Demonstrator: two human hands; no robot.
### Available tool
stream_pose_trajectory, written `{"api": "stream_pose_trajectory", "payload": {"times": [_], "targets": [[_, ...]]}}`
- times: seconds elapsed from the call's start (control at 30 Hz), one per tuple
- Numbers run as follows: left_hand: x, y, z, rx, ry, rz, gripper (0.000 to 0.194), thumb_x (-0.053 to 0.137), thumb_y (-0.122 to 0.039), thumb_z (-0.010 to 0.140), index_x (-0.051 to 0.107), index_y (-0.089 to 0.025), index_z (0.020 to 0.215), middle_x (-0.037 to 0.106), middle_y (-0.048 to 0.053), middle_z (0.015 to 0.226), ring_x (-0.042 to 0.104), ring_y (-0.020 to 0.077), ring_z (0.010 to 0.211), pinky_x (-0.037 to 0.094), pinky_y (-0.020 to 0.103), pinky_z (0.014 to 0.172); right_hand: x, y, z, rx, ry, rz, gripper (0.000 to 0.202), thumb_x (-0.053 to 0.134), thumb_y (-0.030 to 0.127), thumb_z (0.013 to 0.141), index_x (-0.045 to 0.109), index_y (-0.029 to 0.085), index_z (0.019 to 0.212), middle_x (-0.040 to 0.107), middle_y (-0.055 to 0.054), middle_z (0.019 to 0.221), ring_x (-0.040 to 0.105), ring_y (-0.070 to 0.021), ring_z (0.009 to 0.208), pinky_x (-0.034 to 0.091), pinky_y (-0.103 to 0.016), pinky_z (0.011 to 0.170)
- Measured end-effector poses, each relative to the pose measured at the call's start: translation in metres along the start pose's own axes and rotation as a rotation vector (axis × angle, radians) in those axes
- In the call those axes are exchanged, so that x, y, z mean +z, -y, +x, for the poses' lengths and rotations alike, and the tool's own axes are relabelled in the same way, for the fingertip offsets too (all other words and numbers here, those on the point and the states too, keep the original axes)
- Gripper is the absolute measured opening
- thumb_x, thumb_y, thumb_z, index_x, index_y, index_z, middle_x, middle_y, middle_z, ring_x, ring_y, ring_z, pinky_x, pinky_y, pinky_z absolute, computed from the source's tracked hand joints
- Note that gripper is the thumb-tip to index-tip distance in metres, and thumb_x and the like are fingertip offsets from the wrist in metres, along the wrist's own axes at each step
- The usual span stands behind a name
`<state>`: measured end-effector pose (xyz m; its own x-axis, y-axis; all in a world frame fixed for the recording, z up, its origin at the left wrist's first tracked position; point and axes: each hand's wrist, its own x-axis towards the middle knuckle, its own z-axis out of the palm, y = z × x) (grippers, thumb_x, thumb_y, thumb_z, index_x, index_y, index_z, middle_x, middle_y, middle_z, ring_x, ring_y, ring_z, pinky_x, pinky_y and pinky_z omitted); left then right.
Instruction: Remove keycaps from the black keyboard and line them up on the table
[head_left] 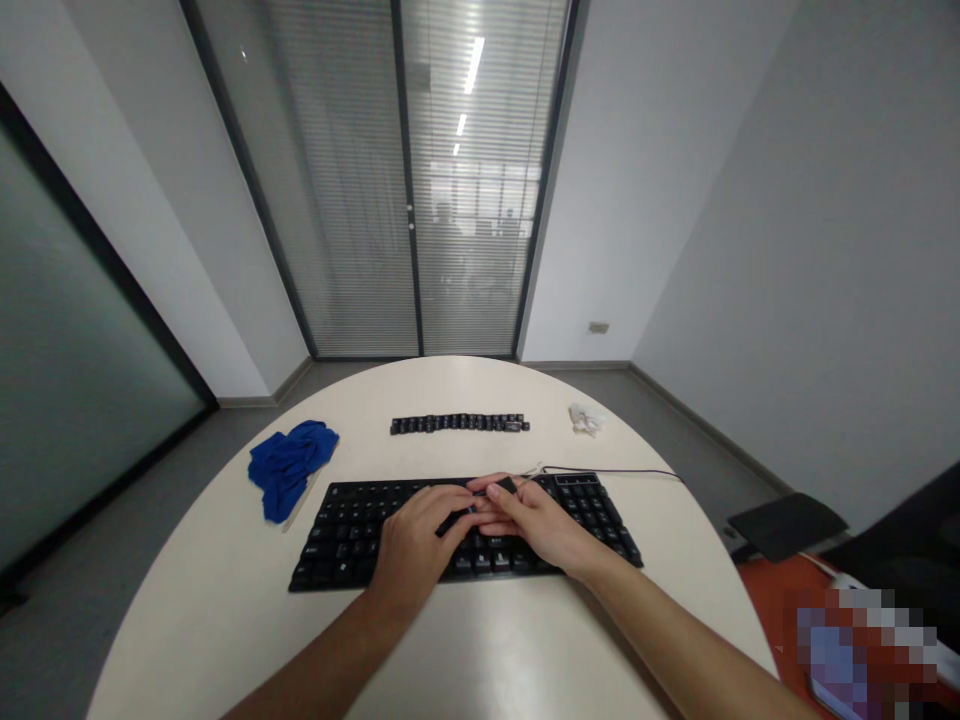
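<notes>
A black keyboard (345, 520) lies flat on the table, and both hands are over its middle. My right hand (544, 520) is closed, thumb against fingers, on a small black keycap (508, 486). A thin white stick (532, 469) shows just beyond the right fingers; whether the hand holds it I cannot tell. My left hand (420, 530) has its fingers bent, thumb and fingertips drawn together beside the right fingers. What lies between the left fingertips is hidden. Farther back, several loose black keycaps (459, 423) stand in rows.
A crumpled blue cloth (292, 462) lies at the left with a thin pale stick (300, 503) beside it. White crumpled tissue (586, 419) sits at the back right. The keyboard's black cable (615, 470) runs right. A chair (787, 525) stands beside the round white table (225, 620).
</notes>
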<state>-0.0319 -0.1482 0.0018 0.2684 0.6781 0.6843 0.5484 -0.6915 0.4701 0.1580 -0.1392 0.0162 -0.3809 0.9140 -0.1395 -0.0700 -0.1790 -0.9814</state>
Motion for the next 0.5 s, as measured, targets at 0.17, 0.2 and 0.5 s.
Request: {"api": "stream_pose_trajectory", "payload": {"times": [0.17,0.2,0.5], "targets": [[0.000,0.004,-0.002,0.000,-0.023,0.023,0.015,0.060,-0.027,0.095,0.073,-0.022,0.101,0.078,0.003,0.100,0.074,0.0207,0.087,0.060,0.034,0.081,0.001,-0.001,0.001,-0.059,-0.002,-0.033,0.045,0.060,0.058,0.089,0.065,0.019,0.111,0.072,-0.007,0.099,0.071,-0.0186,0.091,0.057,-0.034,0.085],[0.001,0.005,-0.003,-0.019,-0.021,0.020,0.016,0.060,-0.027,0.095,0.072,-0.022,0.103,0.078,0.003,0.101,0.075,0.0205,0.087,0.061,0.033,0.081,0.000,0.000,0.001,-0.074,-0.002,-0.064,0.045,0.058,0.058,0.089,0.065,0.019,0.110,0.071,-0.007,0.101,0.071,-0.0190,0.092,0.056,-0.034,0.084],[0.002,0.006,-0.002,-0.197,0.117,0.122,0.011,0.074,-0.022,0.083,0.071,-0.023,0.094,0.074,0.002,0.097,0.069,0.0240,0.093,0.055,0.040,0.084,-0.007,0.010,-0.006,-0.455,-0.240,-0.654,0.035,0.038,0.042,0.103,0.064,0.020,0.097,0.067,-0.008,0.108,0.060,-0.0204,0.107,0.042,-0.036,0.102]]}}
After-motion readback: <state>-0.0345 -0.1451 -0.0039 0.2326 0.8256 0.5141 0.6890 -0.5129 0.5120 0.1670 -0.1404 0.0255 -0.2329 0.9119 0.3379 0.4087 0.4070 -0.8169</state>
